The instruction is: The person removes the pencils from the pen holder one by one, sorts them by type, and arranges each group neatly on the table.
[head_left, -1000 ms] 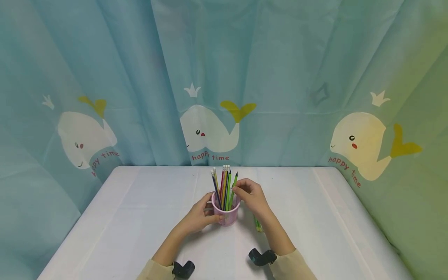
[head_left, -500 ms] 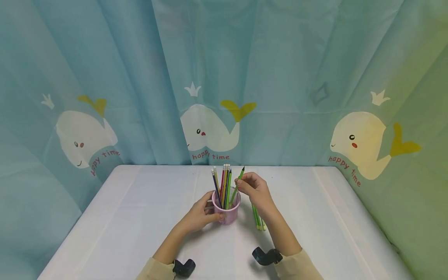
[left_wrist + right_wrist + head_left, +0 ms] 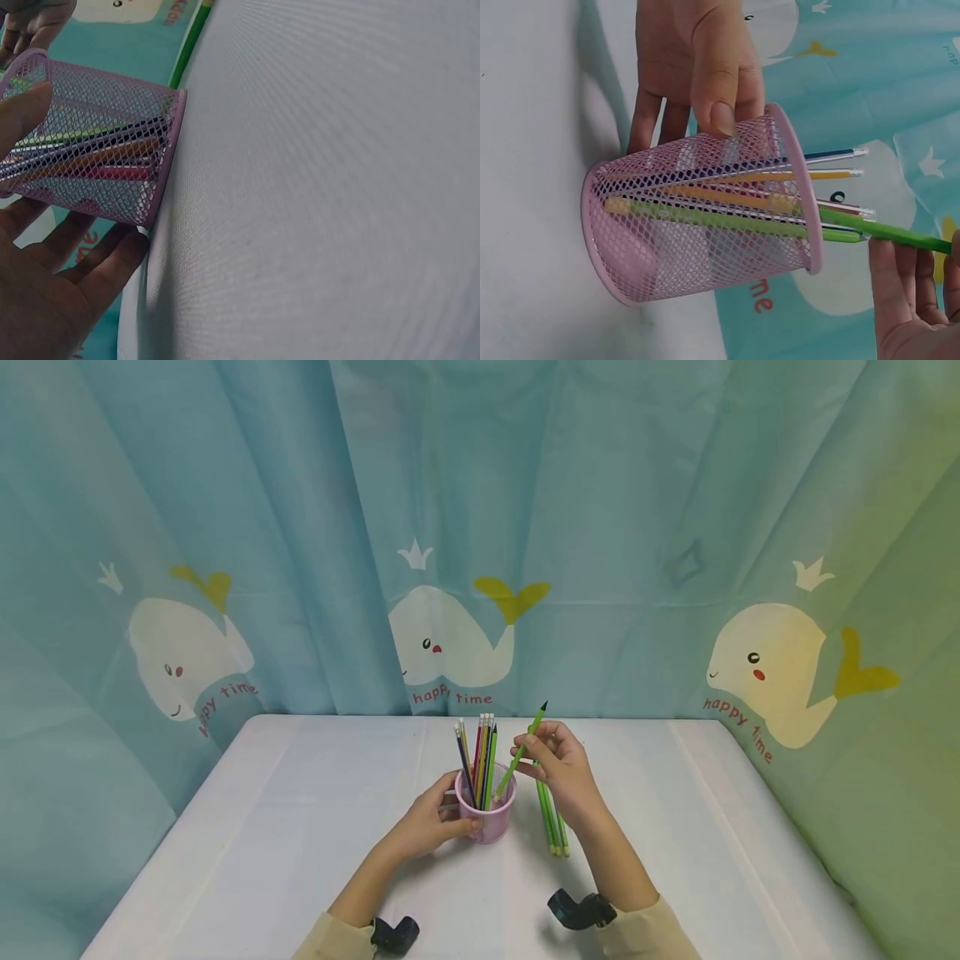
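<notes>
A pink mesh pencil cup (image 3: 491, 828) stands on the table, and my left hand (image 3: 423, 822) grips its left side, thumb in front and fingers round the back. Inside lean several pencils: dark blue (image 3: 465, 760), red and yellow ones, and a green pencil (image 3: 490, 768) with its black tip up. My right hand (image 3: 562, 768), above and right of the cup, pinches another green pencil (image 3: 512, 770) near its upper part. That pencil slants right, tip up; its eraser end is still inside the cup in the right wrist view, behind the mesh (image 3: 705, 259).
Several green pencils (image 3: 545, 806) lie side by side on the white table (image 3: 300, 827), right of the cup, partly under my right hand and forearm. A blue-green curtain (image 3: 615, 527) with whale prints hangs behind the table's far edge.
My right hand has moved up and right, drawing the green pencil upward and tilting it away from the others. The left hand keeps its grip on the cup. More of the table pencils shows.
</notes>
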